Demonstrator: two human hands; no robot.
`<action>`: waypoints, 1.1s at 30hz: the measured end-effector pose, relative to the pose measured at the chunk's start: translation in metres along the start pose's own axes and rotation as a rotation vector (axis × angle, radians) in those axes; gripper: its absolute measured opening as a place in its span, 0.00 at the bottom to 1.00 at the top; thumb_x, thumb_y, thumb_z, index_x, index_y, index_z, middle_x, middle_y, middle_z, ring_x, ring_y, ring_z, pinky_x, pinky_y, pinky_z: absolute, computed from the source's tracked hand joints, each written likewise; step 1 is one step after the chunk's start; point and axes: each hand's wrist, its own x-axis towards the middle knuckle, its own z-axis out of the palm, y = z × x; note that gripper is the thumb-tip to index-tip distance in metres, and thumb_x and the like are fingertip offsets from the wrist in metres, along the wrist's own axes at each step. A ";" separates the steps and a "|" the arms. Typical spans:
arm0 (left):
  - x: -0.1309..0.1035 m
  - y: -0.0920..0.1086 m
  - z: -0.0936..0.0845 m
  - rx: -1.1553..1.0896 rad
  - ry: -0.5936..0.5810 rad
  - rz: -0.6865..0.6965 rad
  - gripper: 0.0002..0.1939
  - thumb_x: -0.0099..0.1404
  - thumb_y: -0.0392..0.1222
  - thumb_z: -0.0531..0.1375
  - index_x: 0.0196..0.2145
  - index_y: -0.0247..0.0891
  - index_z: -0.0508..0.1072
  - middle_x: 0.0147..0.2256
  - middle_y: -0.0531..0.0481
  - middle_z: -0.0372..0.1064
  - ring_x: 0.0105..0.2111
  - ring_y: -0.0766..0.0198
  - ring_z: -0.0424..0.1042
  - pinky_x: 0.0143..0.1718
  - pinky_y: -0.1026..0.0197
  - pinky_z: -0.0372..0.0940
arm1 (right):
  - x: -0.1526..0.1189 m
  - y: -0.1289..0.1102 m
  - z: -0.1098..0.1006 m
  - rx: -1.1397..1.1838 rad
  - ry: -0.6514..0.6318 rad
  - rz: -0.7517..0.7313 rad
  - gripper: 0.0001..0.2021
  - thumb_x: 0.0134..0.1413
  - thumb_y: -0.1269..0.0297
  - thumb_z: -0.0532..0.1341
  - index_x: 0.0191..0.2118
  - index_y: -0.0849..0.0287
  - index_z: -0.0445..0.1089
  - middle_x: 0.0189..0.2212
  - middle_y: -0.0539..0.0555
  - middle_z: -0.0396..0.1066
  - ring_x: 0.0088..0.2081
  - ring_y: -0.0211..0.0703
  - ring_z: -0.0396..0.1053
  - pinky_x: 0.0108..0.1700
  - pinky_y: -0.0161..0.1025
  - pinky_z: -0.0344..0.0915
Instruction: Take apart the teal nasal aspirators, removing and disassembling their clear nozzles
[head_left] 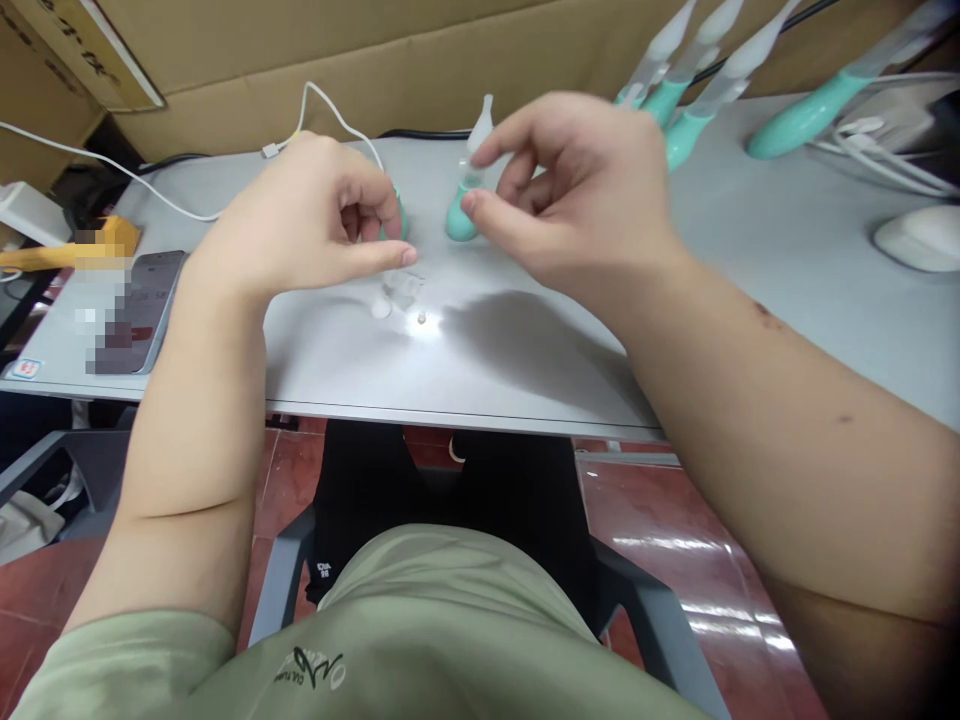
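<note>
1. Step, judged: fingering upright white-nozzled teal device [460, 217], 12 o'clock. Right hand [589, 190], 1 o'clock: thumb and forefinger parted; contact can't tell.
2. Left hand [304, 220], 10–11 o'clock: fingers curled, thumb out; hold can't tell.
3. Next move calls for light, steady pinch.
4. Second teal piece [403, 215] mostly hidden; clear part [405, 289] indistinct.

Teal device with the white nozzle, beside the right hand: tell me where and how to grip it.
Likely best by its rounded teal body, from the right: that part is broadest, the white nozzle tapers thin, and the right hand is alongside.
</note>
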 end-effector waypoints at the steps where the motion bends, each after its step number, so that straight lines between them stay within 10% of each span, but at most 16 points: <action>1: 0.000 0.001 0.002 -0.011 0.053 0.021 0.14 0.64 0.55 0.79 0.32 0.46 0.85 0.25 0.53 0.75 0.26 0.60 0.67 0.32 0.50 0.59 | 0.001 0.000 -0.001 -0.016 0.027 -0.001 0.15 0.64 0.55 0.79 0.52 0.49 0.80 0.34 0.51 0.77 0.33 0.44 0.70 0.44 0.49 0.74; 7: 0.004 -0.003 0.014 -0.026 0.205 0.116 0.11 0.65 0.53 0.77 0.30 0.47 0.86 0.26 0.52 0.75 0.27 0.60 0.68 0.33 0.49 0.59 | 0.006 0.000 0.004 -0.018 0.022 0.177 0.36 0.66 0.54 0.80 0.73 0.50 0.70 0.31 0.48 0.79 0.30 0.50 0.77 0.43 0.52 0.79; 16: 0.009 -0.006 0.024 -0.051 0.169 0.168 0.13 0.69 0.54 0.77 0.31 0.48 0.85 0.26 0.53 0.74 0.27 0.58 0.68 0.35 0.48 0.60 | 0.014 0.021 0.019 0.107 -0.085 0.332 0.43 0.71 0.42 0.78 0.77 0.58 0.62 0.25 0.47 0.78 0.20 0.48 0.70 0.27 0.51 0.68; 26: 0.010 -0.002 0.025 -0.031 0.133 0.163 0.09 0.67 0.51 0.75 0.30 0.48 0.85 0.26 0.52 0.75 0.27 0.56 0.69 0.35 0.47 0.62 | 0.027 0.025 0.029 0.204 -0.085 0.337 0.31 0.59 0.34 0.82 0.48 0.48 0.68 0.21 0.44 0.74 0.20 0.43 0.66 0.24 0.47 0.63; 33: 0.017 -0.024 0.032 -0.091 0.321 0.245 0.13 0.68 0.59 0.78 0.36 0.49 0.87 0.31 0.50 0.78 0.28 0.57 0.69 0.32 0.47 0.65 | 0.015 -0.004 0.013 0.342 0.031 0.151 0.31 0.57 0.28 0.83 0.40 0.50 0.76 0.24 0.45 0.72 0.19 0.38 0.62 0.19 0.47 0.56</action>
